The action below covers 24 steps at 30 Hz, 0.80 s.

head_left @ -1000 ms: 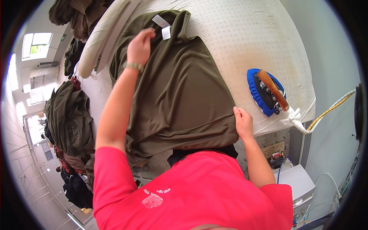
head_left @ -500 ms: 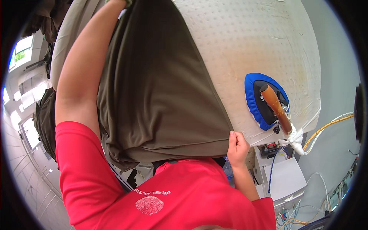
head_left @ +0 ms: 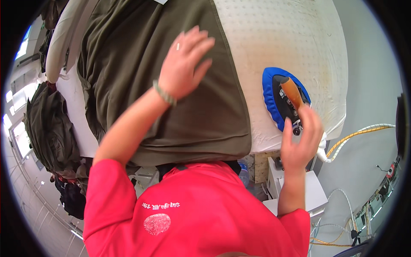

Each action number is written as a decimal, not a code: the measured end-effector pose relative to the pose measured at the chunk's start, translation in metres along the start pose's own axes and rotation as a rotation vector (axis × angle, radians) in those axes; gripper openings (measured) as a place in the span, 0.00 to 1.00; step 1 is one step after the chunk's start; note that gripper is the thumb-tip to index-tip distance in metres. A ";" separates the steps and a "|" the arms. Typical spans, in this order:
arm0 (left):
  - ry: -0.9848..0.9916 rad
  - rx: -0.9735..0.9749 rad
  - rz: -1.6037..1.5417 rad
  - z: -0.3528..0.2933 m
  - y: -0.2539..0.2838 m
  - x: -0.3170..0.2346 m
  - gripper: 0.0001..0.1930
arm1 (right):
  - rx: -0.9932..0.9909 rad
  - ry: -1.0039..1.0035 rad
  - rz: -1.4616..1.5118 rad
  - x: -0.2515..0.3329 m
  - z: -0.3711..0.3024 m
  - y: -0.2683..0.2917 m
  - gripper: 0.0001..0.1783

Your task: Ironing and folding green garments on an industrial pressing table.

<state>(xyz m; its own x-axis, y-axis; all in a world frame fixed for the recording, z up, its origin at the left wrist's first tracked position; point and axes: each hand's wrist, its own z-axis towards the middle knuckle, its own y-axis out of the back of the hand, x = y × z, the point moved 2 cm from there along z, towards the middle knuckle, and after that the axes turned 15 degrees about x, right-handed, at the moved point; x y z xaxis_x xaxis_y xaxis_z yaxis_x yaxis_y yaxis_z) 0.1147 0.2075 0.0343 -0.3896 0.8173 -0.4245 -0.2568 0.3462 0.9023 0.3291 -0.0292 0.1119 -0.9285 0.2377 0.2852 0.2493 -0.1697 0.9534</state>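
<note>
A dark olive piece of cloth [head_left: 201,111] lies over the pressing board, with soft folds along its left side and a fairly straight right edge. My left hand [head_left: 186,64], with a bracelet at the wrist, is above the middle of the cloth, fingers apart and empty; whether it touches is unclear. On the bare padding to the right rests an iron [head_left: 278,96] with a blue sole cover and an orange-brown handle [head_left: 292,92]. My right hand [head_left: 302,139] is at the handle's near end, thumb and fingers apart, not closed round it.
The padded pressing board [head_left: 299,38] is off-white with a brownish stain. A white and yellow hose [head_left: 355,139] runs right from the iron. Dark garments [head_left: 49,124] hang in a heap at the left. A white cabinet [head_left: 304,192] stands below the board's near right corner.
My left hand has come back from the far end to above the cloth's middle. My right hand has let go of the near right corner and moved to the iron. The cloth lies flatter.
</note>
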 end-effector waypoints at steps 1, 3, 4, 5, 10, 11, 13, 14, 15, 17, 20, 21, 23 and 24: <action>0.070 0.020 -0.046 -0.035 -0.003 -0.021 0.22 | 0.008 -0.032 -0.091 -0.005 0.014 0.000 0.20; 0.193 0.042 -0.093 -0.096 -0.005 -0.056 0.22 | 0.274 -0.210 -0.011 -0.022 0.018 -0.009 0.22; 0.245 0.043 -0.091 -0.119 -0.006 -0.066 0.21 | 0.522 -0.399 0.077 -0.031 0.020 -0.016 0.25; 0.251 0.038 -0.110 -0.140 -0.006 -0.075 0.21 | 0.532 -0.399 0.060 -0.032 0.024 -0.017 0.25; 0.450 -0.067 -0.187 -0.191 0.005 -0.086 0.14 | 0.595 -0.523 0.102 -0.032 0.056 -0.028 0.31; 0.465 -0.093 -0.189 -0.194 0.007 -0.086 0.13 | 0.589 -0.561 0.123 -0.031 0.057 -0.028 0.32; 0.475 -0.131 -0.217 -0.200 0.010 -0.087 0.12 | 0.553 -0.511 0.130 -0.033 0.041 -0.033 0.31; 0.482 -0.160 -0.230 -0.203 0.012 -0.088 0.11 | 0.516 -0.463 0.154 -0.036 0.032 -0.037 0.31; 0.491 -0.193 -0.240 -0.205 0.011 -0.087 0.10 | 0.478 -0.409 0.180 -0.032 0.033 -0.037 0.30; 0.512 -0.205 -0.266 -0.214 0.008 -0.089 0.10 | 0.520 -0.395 0.133 -0.016 0.024 -0.033 0.30; 0.549 -0.195 -0.310 -0.232 0.005 -0.098 0.08 | 0.615 -0.389 0.063 0.015 0.003 -0.029 0.28; 0.552 -0.194 -0.327 -0.237 0.004 -0.100 0.08 | 0.635 -0.372 0.043 0.018 -0.001 -0.031 0.27; 0.557 -0.192 -0.356 -0.243 0.002 -0.104 0.07 | 0.673 -0.337 0.006 0.023 -0.005 -0.035 0.24; 0.562 -0.193 -0.361 -0.245 0.002 -0.105 0.07 | 0.678 -0.335 0.002 0.023 -0.004 -0.037 0.24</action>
<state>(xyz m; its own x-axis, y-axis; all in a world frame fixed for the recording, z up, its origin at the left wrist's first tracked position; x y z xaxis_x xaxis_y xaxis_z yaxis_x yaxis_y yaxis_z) -0.0615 0.0095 0.0624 -0.6356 0.2863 -0.7170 -0.5887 0.4211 0.6900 0.2968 -0.0215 0.0826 -0.8217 0.5344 0.1982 0.4659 0.4293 0.7737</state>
